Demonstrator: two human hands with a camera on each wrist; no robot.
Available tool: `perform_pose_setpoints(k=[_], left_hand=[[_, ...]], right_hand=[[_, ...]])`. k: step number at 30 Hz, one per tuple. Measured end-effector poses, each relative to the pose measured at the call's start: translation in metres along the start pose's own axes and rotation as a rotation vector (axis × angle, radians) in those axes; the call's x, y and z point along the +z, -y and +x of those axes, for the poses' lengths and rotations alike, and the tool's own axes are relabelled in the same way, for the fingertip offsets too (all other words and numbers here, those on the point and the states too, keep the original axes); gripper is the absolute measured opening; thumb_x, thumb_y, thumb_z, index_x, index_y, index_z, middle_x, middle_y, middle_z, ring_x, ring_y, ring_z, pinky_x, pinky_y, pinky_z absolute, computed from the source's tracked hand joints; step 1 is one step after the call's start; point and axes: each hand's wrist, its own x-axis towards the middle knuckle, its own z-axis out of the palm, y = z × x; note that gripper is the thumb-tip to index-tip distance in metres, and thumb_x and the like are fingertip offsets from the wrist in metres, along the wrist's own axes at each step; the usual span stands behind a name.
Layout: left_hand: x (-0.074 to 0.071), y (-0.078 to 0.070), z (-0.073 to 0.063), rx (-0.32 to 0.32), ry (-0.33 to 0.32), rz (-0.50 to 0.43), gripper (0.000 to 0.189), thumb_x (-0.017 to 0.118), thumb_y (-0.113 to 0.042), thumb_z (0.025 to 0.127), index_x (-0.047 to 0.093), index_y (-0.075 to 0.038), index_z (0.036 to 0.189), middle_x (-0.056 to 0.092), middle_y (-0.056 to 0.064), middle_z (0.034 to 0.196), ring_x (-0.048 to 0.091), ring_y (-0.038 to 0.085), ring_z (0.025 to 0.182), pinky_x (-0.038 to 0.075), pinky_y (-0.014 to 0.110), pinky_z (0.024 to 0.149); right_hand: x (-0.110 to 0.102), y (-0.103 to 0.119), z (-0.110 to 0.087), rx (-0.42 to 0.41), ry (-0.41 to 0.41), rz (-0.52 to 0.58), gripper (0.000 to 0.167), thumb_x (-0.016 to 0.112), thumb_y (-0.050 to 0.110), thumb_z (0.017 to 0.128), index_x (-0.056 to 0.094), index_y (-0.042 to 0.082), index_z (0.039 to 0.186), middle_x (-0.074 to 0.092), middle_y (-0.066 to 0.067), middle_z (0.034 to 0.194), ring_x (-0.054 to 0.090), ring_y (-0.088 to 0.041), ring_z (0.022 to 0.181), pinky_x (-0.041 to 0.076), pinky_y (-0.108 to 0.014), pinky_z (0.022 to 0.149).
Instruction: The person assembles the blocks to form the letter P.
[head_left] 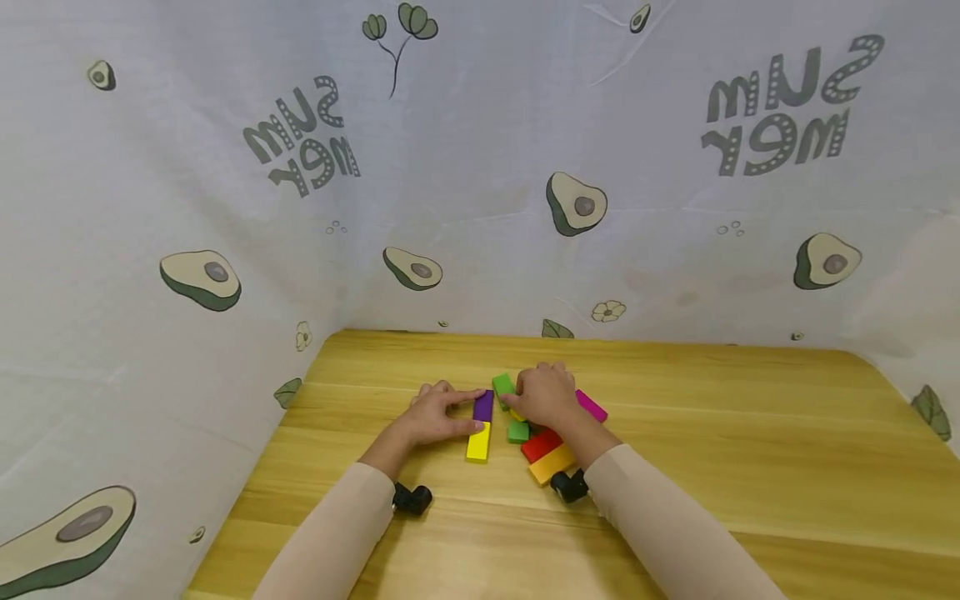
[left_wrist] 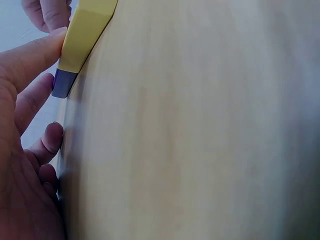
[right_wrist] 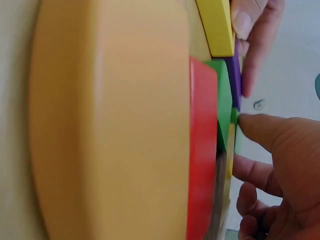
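Note:
A purple block (head_left: 483,407) and a yellow block (head_left: 477,443) lie end to end in a line on the table. My left hand (head_left: 435,415) rests beside them, index finger straight against the purple block and thumb touching the yellow one; its other fingers are free in the left wrist view. To the right, my right hand (head_left: 546,396) has its thumb and index finger at a green block (head_left: 502,385), which it appears to pinch. Another yellow block (right_wrist: 230,155) lies just under that hand, mostly hidden in the head view.
Near the right hand lie a smaller green block (head_left: 517,432), a red block (head_left: 541,446), an orange block (head_left: 552,464) and a magenta block (head_left: 592,406). Both wrists carry black cameras. A printed white cloth (head_left: 480,208) hangs behind the wooden table (head_left: 720,433).

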Motion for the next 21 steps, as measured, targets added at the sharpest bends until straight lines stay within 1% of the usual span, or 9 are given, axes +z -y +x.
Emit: perform_pose_setpoints(k=[1, 3, 5, 7, 10, 14, 16, 18, 21], left_hand=[[0.0, 0.0, 0.0, 0.003, -0.002, 0.0, 0.062, 0.074, -0.053, 0.088, 0.056, -0.039, 0.146, 0.051, -0.001, 0.097, 0.038, 0.019, 0.09, 0.028, 0.032, 0.075], [0.001, 0.0, 0.001, 0.007, -0.006, -0.003, 0.063, 0.075, -0.053, 0.087, 0.056, -0.04, 0.146, 0.051, -0.001, 0.097, 0.038, 0.019, 0.09, 0.028, 0.032, 0.075], [0.002, 0.0, 0.002, 0.008, -0.009, -0.011, 0.063, 0.075, -0.053, 0.087, 0.056, -0.039, 0.146, 0.052, -0.001, 0.098, 0.038, 0.019, 0.091, 0.029, 0.033, 0.075], [0.002, 0.001, 0.002, 0.003, -0.011, -0.02, 0.063, 0.075, -0.053, 0.087, 0.057, -0.039, 0.145, 0.053, -0.002, 0.099, 0.039, 0.019, 0.092, 0.029, 0.033, 0.075], [0.002, 0.001, 0.002, -0.001, -0.017, -0.037, 0.062, 0.077, -0.052, 0.086, 0.058, -0.038, 0.144, 0.053, -0.001, 0.099, 0.039, 0.019, 0.092, 0.03, 0.033, 0.075], [0.002, 0.002, 0.001, -0.005, -0.026, -0.053, 0.06, 0.078, -0.051, 0.086, 0.061, -0.037, 0.142, 0.054, -0.001, 0.098, 0.039, 0.019, 0.092, 0.03, 0.033, 0.075], [0.002, 0.003, 0.001, -0.006, -0.028, -0.056, 0.059, 0.078, -0.051, 0.086, 0.062, -0.037, 0.141, 0.054, -0.002, 0.097, 0.039, 0.019, 0.092, 0.029, 0.033, 0.075], [0.002, 0.003, 0.001, -0.006, -0.028, -0.059, 0.059, 0.078, -0.051, 0.086, 0.063, -0.036, 0.141, 0.054, -0.002, 0.097, 0.039, 0.019, 0.092, 0.029, 0.033, 0.075], [0.002, 0.004, 0.002, -0.001, -0.025, -0.057, 0.059, 0.078, -0.052, 0.086, 0.063, -0.035, 0.14, 0.055, -0.002, 0.098, 0.039, 0.019, 0.092, 0.03, 0.032, 0.074]], right_hand=[[0.0, 0.0, 0.001, -0.007, 0.007, 0.009, 0.038, 0.069, 0.051, 0.094, 0.074, 0.013, 0.1, 0.067, -0.008, 0.102, 0.05, -0.032, 0.101, 0.043, -0.047, 0.085], [0.0, 0.0, 0.003, -0.034, 0.032, 0.031, 0.042, 0.07, 0.051, 0.092, 0.072, 0.017, 0.115, 0.068, -0.01, 0.111, 0.051, -0.033, 0.105, 0.043, -0.049, 0.087], [-0.001, -0.002, 0.005, -0.063, 0.077, 0.048, 0.052, 0.072, 0.048, 0.089, 0.064, 0.021, 0.133, 0.065, -0.012, 0.123, 0.05, -0.034, 0.109, 0.041, -0.05, 0.09], [-0.003, -0.004, 0.009, -0.086, 0.128, 0.066, 0.065, 0.075, 0.043, 0.085, 0.056, 0.025, 0.145, 0.061, -0.014, 0.133, 0.049, -0.034, 0.112, 0.04, -0.05, 0.09], [-0.005, -0.008, 0.017, -0.096, 0.174, 0.061, 0.068, 0.077, 0.042, 0.083, 0.057, 0.022, 0.145, 0.061, -0.014, 0.136, 0.049, -0.035, 0.114, 0.04, -0.048, 0.09], [-0.007, -0.01, 0.032, -0.073, 0.144, 0.04, 0.065, 0.077, 0.047, 0.086, 0.06, 0.013, 0.139, 0.065, -0.014, 0.135, 0.053, -0.04, 0.121, 0.045, -0.053, 0.096], [-0.007, -0.009, 0.038, -0.051, 0.13, 0.056, 0.065, 0.076, 0.047, 0.088, 0.059, 0.011, 0.139, 0.066, -0.014, 0.134, 0.055, -0.043, 0.124, 0.045, -0.056, 0.099], [-0.008, -0.008, 0.044, -0.034, 0.124, 0.088, 0.065, 0.075, 0.047, 0.089, 0.059, 0.011, 0.14, 0.068, -0.013, 0.133, 0.055, -0.043, 0.126, 0.045, -0.058, 0.102], [-0.007, -0.005, 0.05, -0.044, 0.126, 0.137, 0.062, 0.074, 0.048, 0.091, 0.059, 0.013, 0.14, 0.07, -0.011, 0.129, 0.059, -0.039, 0.125, 0.046, -0.057, 0.103]])
